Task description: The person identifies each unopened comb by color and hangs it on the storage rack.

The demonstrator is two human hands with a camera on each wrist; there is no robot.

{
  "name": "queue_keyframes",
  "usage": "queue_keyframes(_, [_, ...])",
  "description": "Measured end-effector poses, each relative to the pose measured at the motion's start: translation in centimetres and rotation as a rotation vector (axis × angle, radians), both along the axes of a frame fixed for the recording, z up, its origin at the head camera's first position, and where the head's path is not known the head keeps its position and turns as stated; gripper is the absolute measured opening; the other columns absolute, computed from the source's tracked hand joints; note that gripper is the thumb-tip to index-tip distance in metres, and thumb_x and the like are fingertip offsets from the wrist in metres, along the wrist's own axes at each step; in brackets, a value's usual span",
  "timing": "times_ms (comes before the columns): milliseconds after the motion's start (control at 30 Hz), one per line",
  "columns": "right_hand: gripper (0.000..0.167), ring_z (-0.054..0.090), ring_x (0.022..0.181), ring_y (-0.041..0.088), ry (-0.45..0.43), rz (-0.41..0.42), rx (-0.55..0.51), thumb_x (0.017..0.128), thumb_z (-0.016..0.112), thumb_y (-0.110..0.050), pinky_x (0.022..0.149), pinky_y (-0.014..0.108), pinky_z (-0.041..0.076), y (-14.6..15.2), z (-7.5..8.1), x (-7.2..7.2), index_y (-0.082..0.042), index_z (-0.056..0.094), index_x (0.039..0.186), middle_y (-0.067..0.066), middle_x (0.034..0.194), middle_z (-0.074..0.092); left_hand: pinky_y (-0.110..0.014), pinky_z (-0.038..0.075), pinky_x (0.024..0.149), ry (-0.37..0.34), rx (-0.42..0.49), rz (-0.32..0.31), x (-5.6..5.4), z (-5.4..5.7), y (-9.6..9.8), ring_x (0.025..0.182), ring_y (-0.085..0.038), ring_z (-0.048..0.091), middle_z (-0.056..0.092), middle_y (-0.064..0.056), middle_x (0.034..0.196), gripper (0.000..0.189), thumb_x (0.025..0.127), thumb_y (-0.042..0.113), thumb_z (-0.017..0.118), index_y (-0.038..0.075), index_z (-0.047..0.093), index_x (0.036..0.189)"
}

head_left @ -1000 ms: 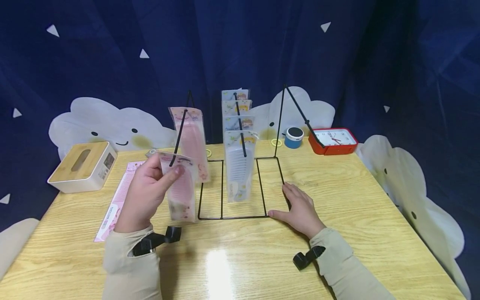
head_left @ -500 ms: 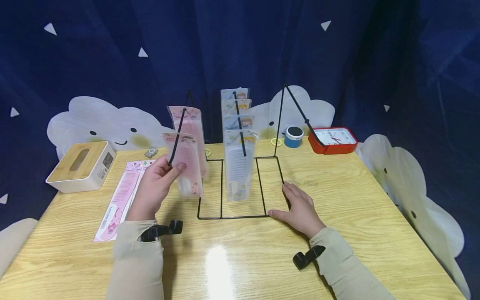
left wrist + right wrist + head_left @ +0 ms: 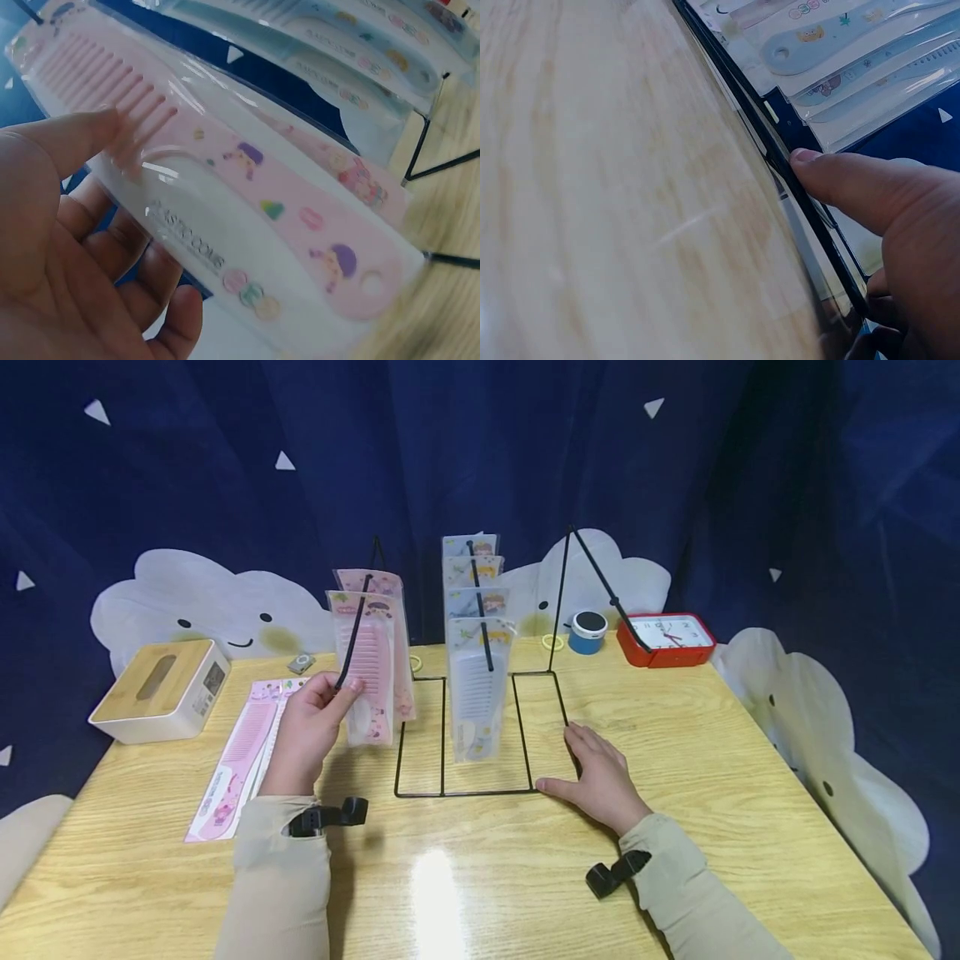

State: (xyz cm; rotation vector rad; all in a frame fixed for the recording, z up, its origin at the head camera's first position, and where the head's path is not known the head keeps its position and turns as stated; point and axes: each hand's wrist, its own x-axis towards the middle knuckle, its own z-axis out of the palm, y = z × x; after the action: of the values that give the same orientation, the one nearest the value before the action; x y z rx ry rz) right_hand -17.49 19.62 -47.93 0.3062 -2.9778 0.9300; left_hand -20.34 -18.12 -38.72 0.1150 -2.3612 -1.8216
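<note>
My left hand (image 3: pixel 306 727) pinches a pink comb in a clear packet (image 3: pixel 371 643), thumb in front and fingers behind. This packet hangs on the left hook of a black wire display rack (image 3: pixel 480 794); the left wrist view shows the comb (image 3: pixel 247 161) close up, printed with little figures. Behind it hangs another packaged pink comb (image 3: pixel 405 681). Several blue comb packets (image 3: pixel 480 693) line the middle hook. With fingers extended, my right hand (image 3: pixel 603 777) rests at the rack's front right corner; in the right wrist view its thumb (image 3: pixel 840 180) touches the base wire.
More packaged pink combs (image 3: pixel 238 760) lie on the table left of my left hand. A wood-topped tissue box (image 3: pixel 161 693) is at the left. Behind the rack's right side are a blue round speaker (image 3: pixel 587 633) and a red clock (image 3: pixel 667 641). The right hook (image 3: pixel 615 602) bears no packet.
The pinched pink comb packet has gone back and up along the left hook, towards the one behind it, and now hangs straighter. My left hand moved with it; my right hand stayed put.
</note>
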Motion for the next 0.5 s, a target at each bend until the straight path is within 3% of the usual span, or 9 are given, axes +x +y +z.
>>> queue_keyframes(233, [0.101,0.024,0.148,0.041,0.001,-0.005,0.001,0.079,0.081,-0.051,0.114,0.061,0.015,0.0,-0.2,0.1,0.006,0.038,0.151,0.022,0.159,0.032,-0.028,0.042,0.078,-0.08,-0.21,0.042,-0.3,-1.8,-2.5,0.096,-0.015,0.053,0.064,-0.01,0.113,0.034,0.1,0.03,0.064,0.001,0.064,0.118])
queue_keyframes(367, [0.101,0.024,0.147,0.042,0.006,-0.005,0.003,0.079,0.081,-0.05,0.113,0.062,0.016,0.0,0.0,0.1,0.006,0.038,0.15,0.023,0.159,0.033,-0.043,0.043,0.094,-0.16,-0.324,0.109,-0.2,-2.9,-4.7,0.116,-0.032,0.054,0.059,-0.02,0.132,0.038,0.1,0.026,0.062,0.002,0.061,0.128])
queue_keyframes(500, [0.101,0.025,0.147,0.042,0.01,-0.005,0.004,0.079,0.081,-0.05,0.113,0.062,0.016,-0.1,0.1,0.1,0.006,0.038,0.151,0.023,0.159,0.033,-0.058,0.029,0.111,-0.276,-0.431,0.034,-0.3,-3.7,-6.2,0.138,-0.048,0.037,0.04,-0.03,0.151,0.058,0.1,0.03,0.059,0.001,0.043,0.148])
